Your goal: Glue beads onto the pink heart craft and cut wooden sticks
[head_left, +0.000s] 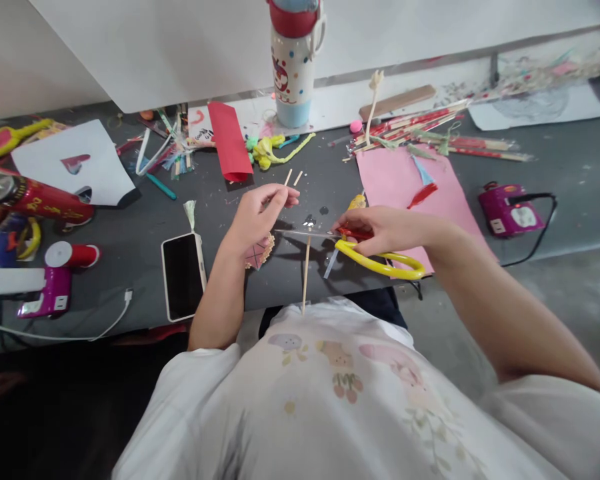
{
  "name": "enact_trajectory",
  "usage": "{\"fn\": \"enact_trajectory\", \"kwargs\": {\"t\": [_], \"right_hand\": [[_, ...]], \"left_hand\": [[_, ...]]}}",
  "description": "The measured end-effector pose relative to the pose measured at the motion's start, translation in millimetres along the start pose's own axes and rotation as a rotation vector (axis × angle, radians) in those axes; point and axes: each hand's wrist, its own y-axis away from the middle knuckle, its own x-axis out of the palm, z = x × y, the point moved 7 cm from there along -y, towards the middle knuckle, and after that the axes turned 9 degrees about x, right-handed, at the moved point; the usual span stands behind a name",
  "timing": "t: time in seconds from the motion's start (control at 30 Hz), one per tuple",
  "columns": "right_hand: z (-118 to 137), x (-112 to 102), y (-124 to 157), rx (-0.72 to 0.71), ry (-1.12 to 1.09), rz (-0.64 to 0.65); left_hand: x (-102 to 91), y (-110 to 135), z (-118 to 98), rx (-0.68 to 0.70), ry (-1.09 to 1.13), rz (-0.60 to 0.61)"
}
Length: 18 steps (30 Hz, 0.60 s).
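Note:
My right hand is closed around yellow-handled scissors, their blades pointing left toward a thin wooden stick. The stick stands nearly upright in the air just under the blade tips, with no hand on it. My left hand hovers over the dark table, its fingers pinched on a short piece of wooden stick. A small pinkish checked paper piece lies under my left wrist.
A phone lies left of my left arm. A pink paper sheet, red folded paper, a spotted bottle, bundles of sticks, a red can, tape roll and purple devices crowd the table.

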Motion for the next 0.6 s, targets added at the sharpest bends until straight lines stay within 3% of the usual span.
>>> {"fn": "enact_trajectory", "kwargs": {"t": [0.27, 0.6], "right_hand": [[3, 6, -1, 0.051, 0.03, 0.011], [3, 8, -1, 0.074, 0.072, 0.032]], "left_hand": [[17.4, 4, 0, -0.053, -0.222, 0.42], [20.0, 11, 7, -0.137, -0.145, 0.577]]}}
